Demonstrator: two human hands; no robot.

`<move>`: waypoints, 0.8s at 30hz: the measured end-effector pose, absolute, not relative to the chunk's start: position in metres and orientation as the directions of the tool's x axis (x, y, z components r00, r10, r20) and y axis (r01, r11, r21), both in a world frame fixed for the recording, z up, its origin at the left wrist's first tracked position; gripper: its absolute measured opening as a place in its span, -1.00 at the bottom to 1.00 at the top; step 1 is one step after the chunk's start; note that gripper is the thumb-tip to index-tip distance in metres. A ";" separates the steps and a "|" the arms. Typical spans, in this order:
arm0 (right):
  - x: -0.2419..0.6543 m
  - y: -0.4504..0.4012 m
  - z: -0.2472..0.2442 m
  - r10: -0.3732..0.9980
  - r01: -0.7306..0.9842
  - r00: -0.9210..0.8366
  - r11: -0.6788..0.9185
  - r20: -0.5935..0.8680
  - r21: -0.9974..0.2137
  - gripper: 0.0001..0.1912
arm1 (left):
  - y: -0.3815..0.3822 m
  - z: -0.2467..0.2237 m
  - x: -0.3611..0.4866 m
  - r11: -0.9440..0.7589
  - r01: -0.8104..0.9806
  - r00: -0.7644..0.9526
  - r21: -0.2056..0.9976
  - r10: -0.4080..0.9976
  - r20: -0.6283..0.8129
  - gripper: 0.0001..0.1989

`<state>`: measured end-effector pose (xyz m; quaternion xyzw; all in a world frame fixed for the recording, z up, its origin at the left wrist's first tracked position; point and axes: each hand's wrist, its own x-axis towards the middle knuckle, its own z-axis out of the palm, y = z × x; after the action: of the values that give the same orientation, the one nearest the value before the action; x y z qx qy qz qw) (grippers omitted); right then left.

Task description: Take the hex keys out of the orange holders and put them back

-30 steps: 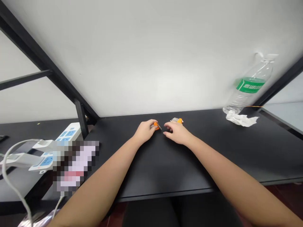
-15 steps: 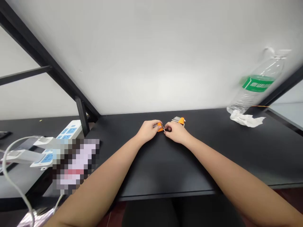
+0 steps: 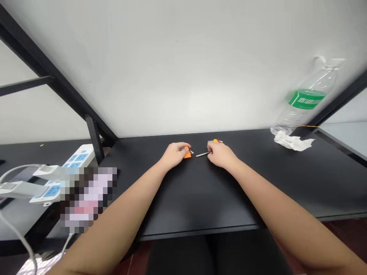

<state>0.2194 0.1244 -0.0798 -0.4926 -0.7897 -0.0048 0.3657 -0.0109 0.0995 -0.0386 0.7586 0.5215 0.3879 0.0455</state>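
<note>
On the black tabletop point(image 3: 197, 198), near the wall, my left hand point(image 3: 173, 154) is closed on a small orange holder point(image 3: 187, 152) with thin metal pieces sticking out of it. My right hand point(image 3: 222, 154) pinches a thin grey metal rod point(image 3: 203, 154), whose free end points left toward the holder without touching it. Just behind my right hand's fingers lies a second orange holder point(image 3: 216, 141) with several thin metal pieces, partly hidden by the hand.
A clear bottle with a green label point(image 3: 306, 100) stands at the back right by a crumpled white tissue point(image 3: 293, 142). At left are a power strip point(image 3: 83, 156) with plugs and cables, a pixelated flat object point(image 3: 91, 194) and a black metal frame point(image 3: 94, 139).
My hands have moved apart. The rod in my right hand is now away from the left holder and lies close to the second holder. The view has shifted slightly.
</note>
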 end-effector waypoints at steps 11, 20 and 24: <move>0.193 0.111 -0.083 0.716 0.168 -0.367 0.679 0.594 -0.715 -0.88 | 0.093 -0.046 -0.001 -0.589 0.669 0.206 0.454 0.734 0.647 -0.74; 0.195 0.111 -0.080 0.805 -0.029 -0.330 0.513 0.493 -0.858 -0.86 | 0.088 -0.050 0.008 -0.600 0.610 0.191 0.518 0.745 0.638 -0.74; 0.194 0.107 -0.078 0.801 -0.058 -0.335 0.507 0.495 -0.860 -0.82 | 0.091 -0.052 0.009 -0.611 0.520 0.157 0.597 0.755 0.636 -0.73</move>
<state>0.1935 0.1072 -0.0783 -0.2650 -0.7011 0.4198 0.5119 0.0088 0.0907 -0.0521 0.7512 0.4243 0.4912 0.1197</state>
